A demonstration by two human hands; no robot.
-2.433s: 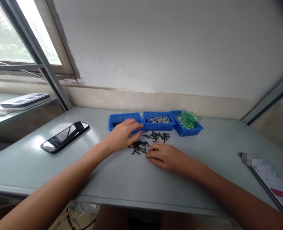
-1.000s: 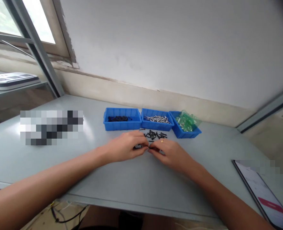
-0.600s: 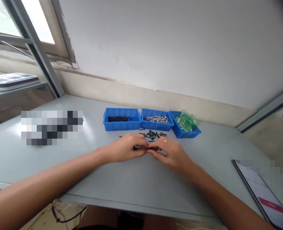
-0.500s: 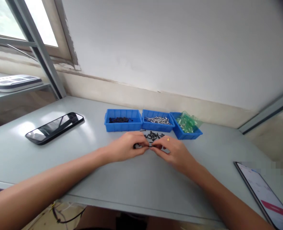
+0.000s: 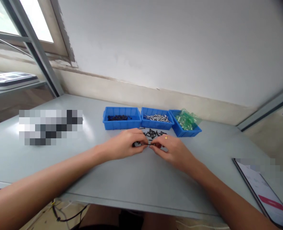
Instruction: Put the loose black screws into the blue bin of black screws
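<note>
Just in front of a loose pile of black screws (image 5: 152,133), my two hands meet fingertip to fingertip. My left hand (image 5: 125,143) is closed in a pinch, thumb against forefinger. Facing it, my right hand (image 5: 175,150), with a ring on one finger, is pinched closed too. A thin black screw (image 5: 149,144) spans the small gap between the fingertips, gripped from both sides; its ends are hidden. Something dark shows inside the curl of my left fingers, too small to make out.
Behind the pile stand a blue bin (image 5: 122,125) of black screws, a blue bin (image 5: 155,123) of silver screws or nails, and a blue bin (image 5: 186,132) with green plastic bags. A phone (image 5: 263,195) lies at right; a blurred-out object (image 5: 51,127) lies at left.
The view has shifted slightly, so everything sits a little higher and further left. Both hands keep their pinch on the black screw, with only slight finger movement.
</note>
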